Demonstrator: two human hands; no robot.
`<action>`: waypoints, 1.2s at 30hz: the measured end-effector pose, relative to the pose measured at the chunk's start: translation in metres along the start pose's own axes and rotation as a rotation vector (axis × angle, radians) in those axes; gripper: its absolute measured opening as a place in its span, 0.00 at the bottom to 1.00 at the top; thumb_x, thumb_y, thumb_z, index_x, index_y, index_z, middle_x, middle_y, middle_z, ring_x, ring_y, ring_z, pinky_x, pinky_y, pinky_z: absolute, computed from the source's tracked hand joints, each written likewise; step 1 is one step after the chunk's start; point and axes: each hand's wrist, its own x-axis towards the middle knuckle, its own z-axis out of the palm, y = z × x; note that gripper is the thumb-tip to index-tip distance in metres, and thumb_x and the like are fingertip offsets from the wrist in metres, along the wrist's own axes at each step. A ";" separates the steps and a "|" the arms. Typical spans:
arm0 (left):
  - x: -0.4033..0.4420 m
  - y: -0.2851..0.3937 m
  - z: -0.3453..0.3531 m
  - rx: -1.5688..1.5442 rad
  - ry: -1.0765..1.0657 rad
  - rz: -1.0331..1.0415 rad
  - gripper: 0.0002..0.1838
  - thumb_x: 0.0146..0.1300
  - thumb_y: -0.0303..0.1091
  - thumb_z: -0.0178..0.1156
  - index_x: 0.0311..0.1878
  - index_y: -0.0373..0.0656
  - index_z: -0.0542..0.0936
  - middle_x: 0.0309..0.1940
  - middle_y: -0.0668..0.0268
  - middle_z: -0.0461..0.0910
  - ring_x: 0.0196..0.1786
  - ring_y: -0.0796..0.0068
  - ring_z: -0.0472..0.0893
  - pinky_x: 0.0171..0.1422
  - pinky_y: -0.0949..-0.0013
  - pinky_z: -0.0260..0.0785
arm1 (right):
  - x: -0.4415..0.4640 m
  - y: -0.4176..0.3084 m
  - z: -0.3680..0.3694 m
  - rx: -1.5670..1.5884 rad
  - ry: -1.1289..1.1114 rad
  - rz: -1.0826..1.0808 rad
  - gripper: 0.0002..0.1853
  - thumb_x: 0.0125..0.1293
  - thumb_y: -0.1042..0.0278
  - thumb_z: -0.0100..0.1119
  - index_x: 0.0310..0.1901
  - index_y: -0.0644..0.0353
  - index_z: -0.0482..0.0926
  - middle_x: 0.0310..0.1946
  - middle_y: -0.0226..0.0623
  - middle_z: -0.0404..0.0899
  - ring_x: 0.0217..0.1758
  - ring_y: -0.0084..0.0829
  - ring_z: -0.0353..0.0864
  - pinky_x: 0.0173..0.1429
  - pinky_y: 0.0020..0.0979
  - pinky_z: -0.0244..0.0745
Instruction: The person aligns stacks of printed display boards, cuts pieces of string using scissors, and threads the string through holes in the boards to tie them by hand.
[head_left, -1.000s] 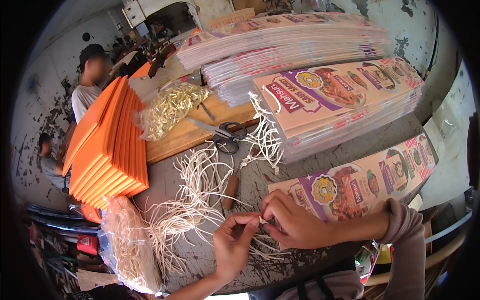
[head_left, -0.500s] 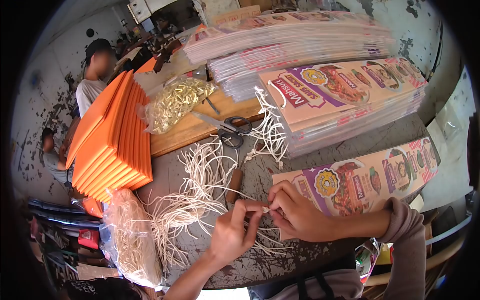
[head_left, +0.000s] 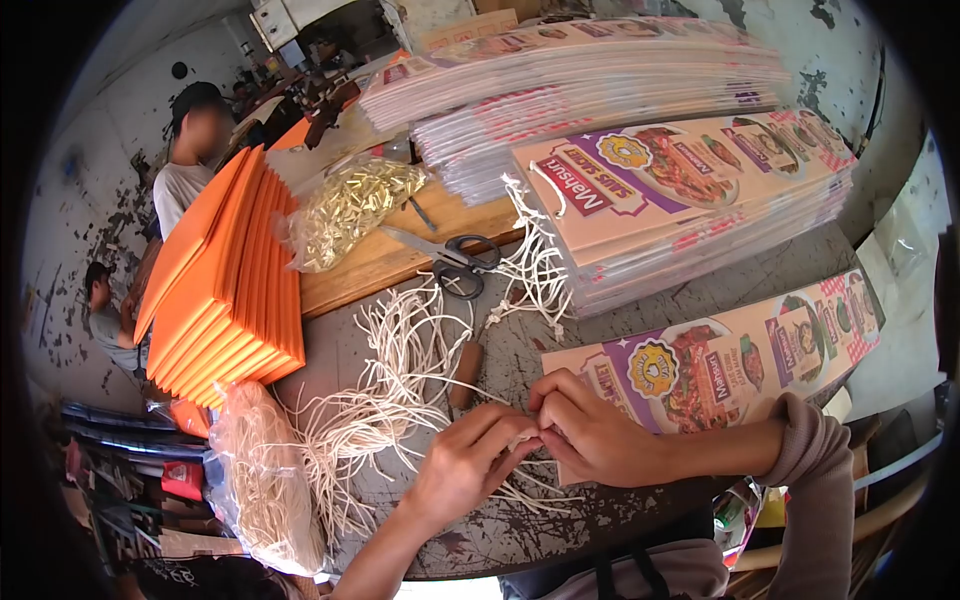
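My left hand (head_left: 470, 460) and my right hand (head_left: 590, 432) meet fingertip to fingertip above the scratched dark table (head_left: 450, 545). Both pinch a small piece of white cord, mostly hidden by the fingers. Loose white cords (head_left: 385, 400) spread in a tangle to the left of my hands, and some strands run beneath them. Just beyond my fingers lies a brown cylindrical piece (head_left: 467, 374). A printed cardboard sheet (head_left: 720, 372) rests beside and beyond my right hand. Black-handled scissors (head_left: 455, 262) lie farther back.
Orange folded pieces (head_left: 225, 290) stand stacked at the left, near a bag of cords (head_left: 265, 480). A bag of small gold pieces (head_left: 350, 210) sits on a wooden board (head_left: 465, 212). Printed packs (head_left: 680, 210) are piled at the back right. Two people (head_left: 185, 150) are at the left.
The fingers of my left hand have curled in closer to my right fingertips, covering more of the cord piece. The view has shifted slightly.
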 end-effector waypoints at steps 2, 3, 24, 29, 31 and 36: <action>0.000 0.002 0.000 -0.056 0.025 -0.107 0.12 0.44 0.23 0.68 0.33 0.39 0.77 0.31 0.63 0.78 0.33 0.69 0.80 0.35 0.71 0.75 | 0.001 0.000 -0.001 0.004 0.009 -0.009 0.08 0.59 0.80 0.50 0.37 0.69 0.63 0.42 0.45 0.61 0.37 0.41 0.72 0.38 0.35 0.68; 0.000 0.003 0.000 -0.057 0.024 -0.108 0.12 0.44 0.23 0.68 0.33 0.39 0.77 0.31 0.63 0.78 0.33 0.69 0.80 0.35 0.71 0.75 | 0.001 0.000 -0.001 0.006 0.017 -0.021 0.08 0.59 0.80 0.51 0.38 0.69 0.63 0.42 0.45 0.61 0.37 0.42 0.71 0.38 0.35 0.68; -0.002 0.022 -0.022 -0.299 -0.043 -0.553 0.07 0.47 0.18 0.62 0.31 0.36 0.77 0.25 0.67 0.78 0.26 0.84 0.74 0.31 0.80 0.67 | 0.001 -0.002 -0.010 0.074 -0.128 0.058 0.16 0.54 0.75 0.58 0.44 0.63 0.67 0.47 0.43 0.60 0.41 0.39 0.73 0.42 0.33 0.70; -0.005 0.023 -0.021 -0.206 -0.090 -0.453 0.08 0.48 0.21 0.64 0.34 0.36 0.77 0.23 0.65 0.79 0.25 0.80 0.79 0.29 0.77 0.71 | 0.004 -0.001 -0.016 0.142 -0.185 0.015 0.12 0.56 0.72 0.59 0.41 0.62 0.70 0.46 0.41 0.62 0.44 0.37 0.71 0.43 0.32 0.68; -0.004 0.027 -0.017 -0.246 -0.050 -0.526 0.07 0.48 0.21 0.63 0.31 0.37 0.77 0.21 0.68 0.78 0.24 0.84 0.76 0.31 0.79 0.68 | 0.005 -0.001 -0.009 0.112 -0.108 0.004 0.09 0.56 0.70 0.60 0.36 0.62 0.71 0.43 0.40 0.64 0.42 0.39 0.71 0.42 0.33 0.68; -0.006 0.033 -0.009 -0.265 -0.033 -0.587 0.06 0.48 0.19 0.62 0.29 0.36 0.75 0.22 0.68 0.77 0.25 0.86 0.75 0.30 0.81 0.67 | 0.006 -0.001 -0.010 0.104 -0.112 0.054 0.09 0.55 0.70 0.60 0.32 0.64 0.71 0.39 0.40 0.67 0.40 0.40 0.71 0.40 0.35 0.67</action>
